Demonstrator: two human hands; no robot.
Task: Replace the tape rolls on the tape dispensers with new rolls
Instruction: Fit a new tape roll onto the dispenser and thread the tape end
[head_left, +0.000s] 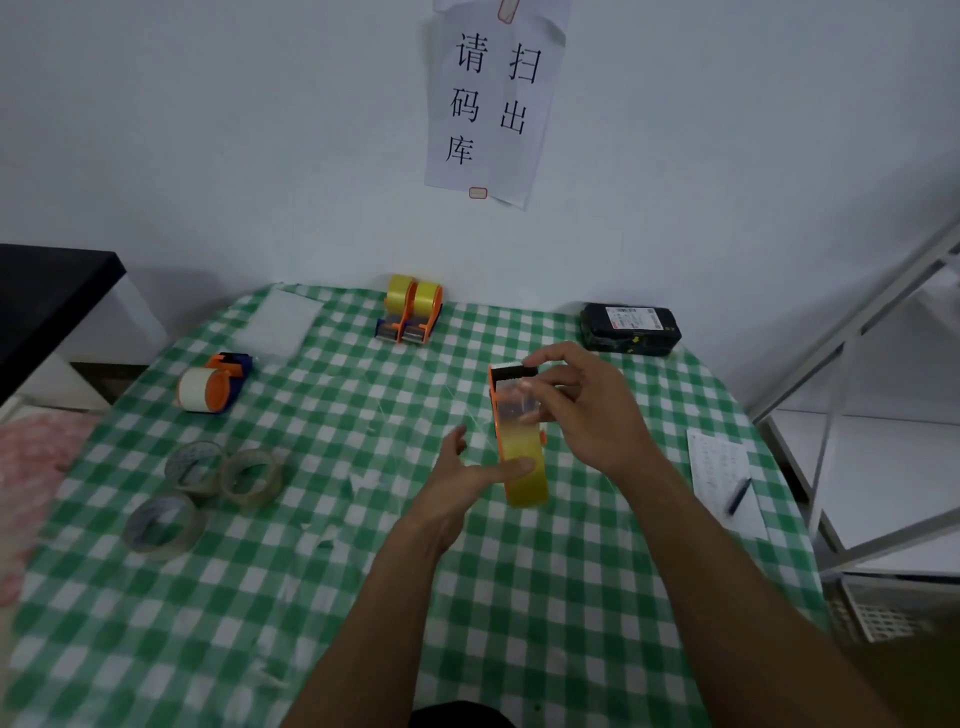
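Observation:
An orange tape dispenser (511, 395) with a yellowish roll (525, 480) on it is held above the green checked table (363, 597). My left hand (470, 480) supports the roll from the left, thumb pressed on its side. My right hand (582, 410) pinches the clear tape end near the black blade end of the dispenser. Two dispensers with yellow rolls (410, 309) stand side by side at the back. Another orange and blue dispenser with a pale roll (210, 387) lies at the left. Three nearly clear rolls (208, 493) lie on the table's left side.
A black wrapped parcel (629, 328) sits at the back right. A paper sheet with a pen (724, 480) lies at the right edge. A white metal shelf frame (857, 415) stands to the right, and a black-topped table (52, 291) to the left. A notice hangs on the wall (493, 98).

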